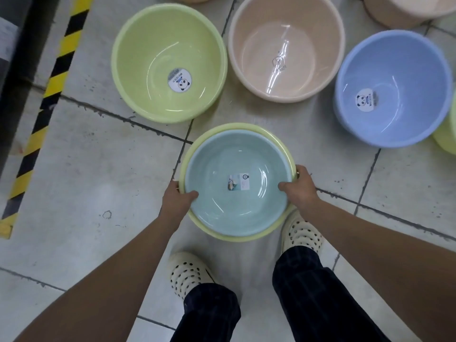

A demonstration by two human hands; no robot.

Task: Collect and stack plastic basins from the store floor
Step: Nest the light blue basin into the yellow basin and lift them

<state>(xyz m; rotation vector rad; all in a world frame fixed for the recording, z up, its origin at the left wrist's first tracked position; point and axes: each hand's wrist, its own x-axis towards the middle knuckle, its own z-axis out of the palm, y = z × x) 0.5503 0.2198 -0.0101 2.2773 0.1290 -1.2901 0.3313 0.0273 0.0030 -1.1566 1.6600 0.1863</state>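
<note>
A pale teal basin (237, 169) sits nested inside a yellow-green basin (278, 141), forming a small stack held above the tiled floor. My left hand (176, 201) grips the stack's left rim, thumb inside the teal basin. On the right rim my right hand (299, 186) holds it the same way. Beyond the stack, three single basins rest on the floor: a light green basin (148, 50) at upper left, a beige basin (286, 28) in the middle, a blue basin (404, 70) at right.
More beige basins (404, 11) stand at the top right, and a green rim (447, 137) shows at the right edge. A yellow-black hazard stripe (49, 87) runs along the left beside a dark ledge. My feet in cream clogs (187, 272) stand below the stack.
</note>
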